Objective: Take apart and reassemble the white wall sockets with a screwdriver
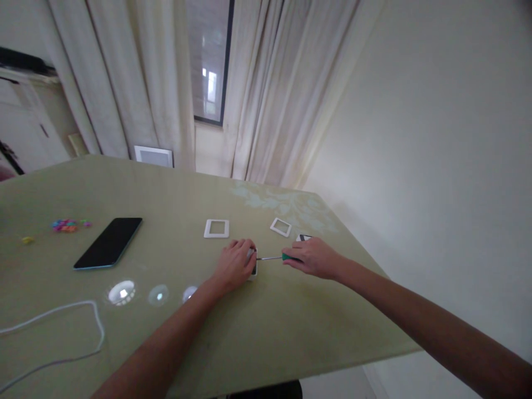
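Observation:
My left hand (pixel 236 263) is closed over a small white block with a dark face (pixel 254 271), pressing it to the table; most of the block is hidden beneath the fingers. In my right hand (pixel 316 259) is a screwdriver (pixel 269 258) with a green handle. Its thin metal shaft points left and its tip meets the block's right side. Behind my left hand lies a white square frame (pixel 206 229). A second white frame (pixel 279 231) lies farther right, turned at an angle. Just behind my right hand, a white and black piece (pixel 305 238) is partly covered.
A black-screened tablet (pixel 110 243) lies on the left of the green-covered table (pixel 166 194). Beyond it is a pile of small colourful pieces (pixel 65 225). A white cable (pixel 100 327) loops at front left. Curtains (pixel 282 83) and a wall (pixel 436 138) stand behind and right.

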Motion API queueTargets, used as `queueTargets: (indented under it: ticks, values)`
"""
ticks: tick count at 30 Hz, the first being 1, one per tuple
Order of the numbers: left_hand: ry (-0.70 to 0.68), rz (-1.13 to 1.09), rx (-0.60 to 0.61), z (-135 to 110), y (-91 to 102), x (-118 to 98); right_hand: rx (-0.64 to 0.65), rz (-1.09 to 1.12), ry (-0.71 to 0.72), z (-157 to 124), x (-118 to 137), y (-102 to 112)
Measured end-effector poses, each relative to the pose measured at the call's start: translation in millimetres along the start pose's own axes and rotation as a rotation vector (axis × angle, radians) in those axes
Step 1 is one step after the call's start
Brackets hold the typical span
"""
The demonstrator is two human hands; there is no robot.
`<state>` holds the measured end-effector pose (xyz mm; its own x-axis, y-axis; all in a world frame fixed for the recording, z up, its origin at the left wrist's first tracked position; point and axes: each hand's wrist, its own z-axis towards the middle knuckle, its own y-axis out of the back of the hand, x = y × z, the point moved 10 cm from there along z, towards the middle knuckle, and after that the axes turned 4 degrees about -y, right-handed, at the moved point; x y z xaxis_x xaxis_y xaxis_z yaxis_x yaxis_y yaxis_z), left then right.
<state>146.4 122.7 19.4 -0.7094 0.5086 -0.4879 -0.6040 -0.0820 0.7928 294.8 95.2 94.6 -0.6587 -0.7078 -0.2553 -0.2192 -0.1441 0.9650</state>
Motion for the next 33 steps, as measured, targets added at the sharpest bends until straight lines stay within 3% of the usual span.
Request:
queueTargets:
  ticks: [9, 17, 20, 25, 30, 33]
  values:
    - [0.021, 0.024, -0.008, 0, 2.2, 6, 0.004, 0.701, -0.136, 7, -30, -24]
    - [0.004, 0.012, -0.025, -1, 5.4, 4, 0.134, 0.817, -0.220, -1, -20, -61]
    - [0.003, -0.020, -0.037, 0, 6.4, 7, 0.136, 0.757, -0.215, 1, -20, -54]
    - [0.032, -0.118, -0.067, 2, 6.6, 18, 0.043, 0.513, -0.154, 6, -17, -12]
    - [0.054, -0.178, -0.099, 1, 7.9, 24, -0.156, -0.223, 0.190, 3, 27, 23]
    - [0.050, -0.176, -0.105, 0, 10.2, 21, -0.263, -0.338, 0.284, -2, 38, 29]
